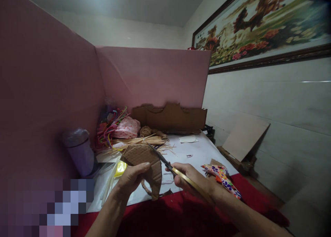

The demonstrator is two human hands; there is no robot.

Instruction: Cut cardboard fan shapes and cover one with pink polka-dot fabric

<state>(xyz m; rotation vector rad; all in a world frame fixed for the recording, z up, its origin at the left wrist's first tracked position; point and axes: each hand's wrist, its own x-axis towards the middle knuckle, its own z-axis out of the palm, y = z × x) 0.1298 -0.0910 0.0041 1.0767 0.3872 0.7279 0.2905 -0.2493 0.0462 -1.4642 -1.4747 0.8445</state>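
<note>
My left hand (133,177) grips a curved piece of brown cardboard (141,155), with the thumb lying on its face. A narrow strip of cardboard (146,188) hangs below, beside the piece's lower end. In my right hand (190,176) are scissors with gold handles and dark blades (163,159). Their blades point up and left, at the upper right edge of the cardboard; whether they are touching it I cannot tell. A yellow packet (120,168) lies just behind my left hand.
A bundle of thin sticks (148,139) and a twine ball (145,131) lie behind the cardboard. On the right rests a flower-patterned glue gun (224,177). A purple bin (80,154) stands left. Large cardboard (170,118) leans against the pink panel (155,75). Red cloth (155,219) covers the front.
</note>
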